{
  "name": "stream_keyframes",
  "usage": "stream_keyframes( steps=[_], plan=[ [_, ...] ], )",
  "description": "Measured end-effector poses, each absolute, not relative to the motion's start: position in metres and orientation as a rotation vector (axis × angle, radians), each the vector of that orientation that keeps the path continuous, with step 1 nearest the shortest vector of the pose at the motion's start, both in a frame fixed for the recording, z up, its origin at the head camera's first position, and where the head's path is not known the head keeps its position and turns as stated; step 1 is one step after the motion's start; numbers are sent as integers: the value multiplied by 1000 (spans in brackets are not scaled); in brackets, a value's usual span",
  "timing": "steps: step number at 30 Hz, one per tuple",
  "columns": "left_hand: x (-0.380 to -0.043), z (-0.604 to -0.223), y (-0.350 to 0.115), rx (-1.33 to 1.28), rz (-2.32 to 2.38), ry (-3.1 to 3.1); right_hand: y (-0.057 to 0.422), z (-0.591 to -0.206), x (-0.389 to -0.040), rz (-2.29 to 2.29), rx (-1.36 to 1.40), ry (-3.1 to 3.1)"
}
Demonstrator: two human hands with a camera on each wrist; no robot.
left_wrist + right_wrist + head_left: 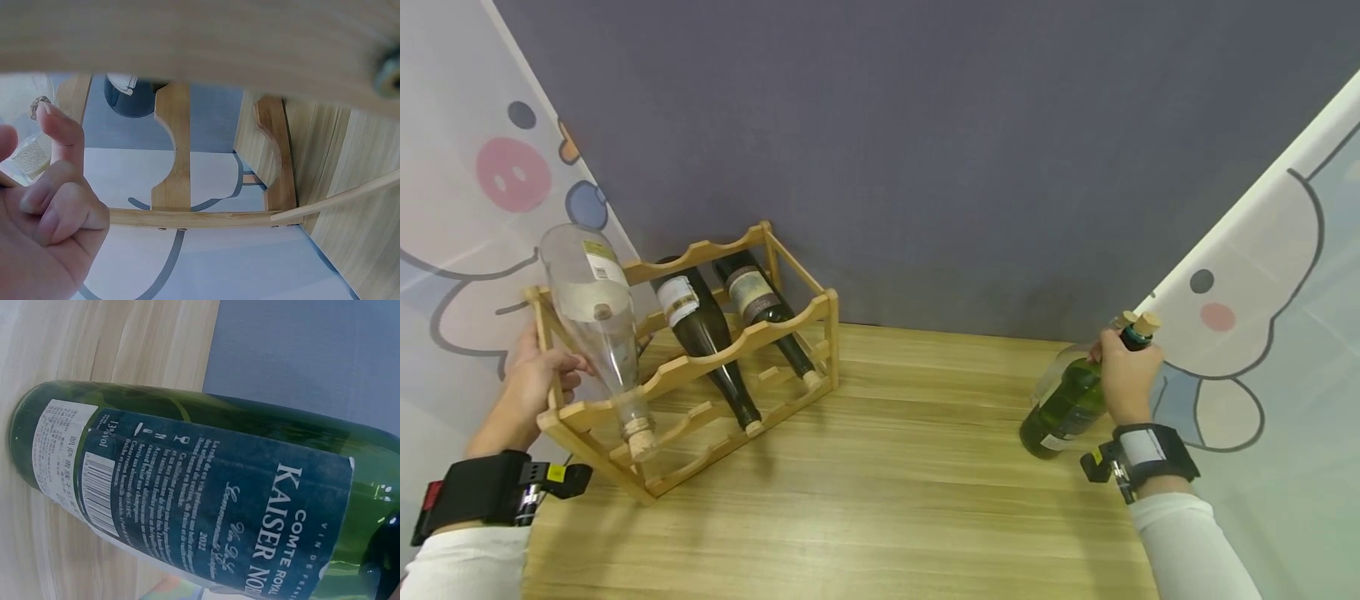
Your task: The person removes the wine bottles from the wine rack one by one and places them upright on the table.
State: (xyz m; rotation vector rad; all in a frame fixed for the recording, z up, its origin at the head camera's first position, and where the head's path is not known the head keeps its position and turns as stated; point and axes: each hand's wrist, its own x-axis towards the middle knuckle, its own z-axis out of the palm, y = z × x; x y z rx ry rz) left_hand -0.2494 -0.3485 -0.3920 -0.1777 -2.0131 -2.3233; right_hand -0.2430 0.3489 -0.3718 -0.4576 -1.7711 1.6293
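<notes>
head view as dial, 12 at far edge

left hand [538, 383] at 9 o'clock: fingers curled round the left end of the rack [758, 335], which sits on the table [925, 500] between 8 and 9 o'clock

rack holds three bottles, corked necks toward about 5 o'clock: clear bottle [606, 321] nearest left hand, then dark bottle [703, 329], then label-banded bottle [752, 293]

right hand [1126, 377] between 3 and 4 o'clock: gripping green bottle [1078, 392] by its neck, cork toward 1–2 o'clock; dark label [212, 494] in right wrist view

second clear bottle [1054, 373] just behind it, largely hidden; whether fingers also hold that neck, cannot tell
</notes>
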Motion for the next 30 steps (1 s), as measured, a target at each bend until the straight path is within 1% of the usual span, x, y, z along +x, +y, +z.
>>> stream_keyframes(
  steps=[11,18,30],
  plan=[
    [-250,-393,-349,-237,-2350,-1984,348,-370,-242,1594,-466,-1806],
    [-249,-392,-349,-203,-2321,-2029,350,-372,-241,1631,-383,-1740],
    [-248,-391,-349,-154,-2336,-2033,351,-371,-236,1675,-354,-1713]
  ],
)
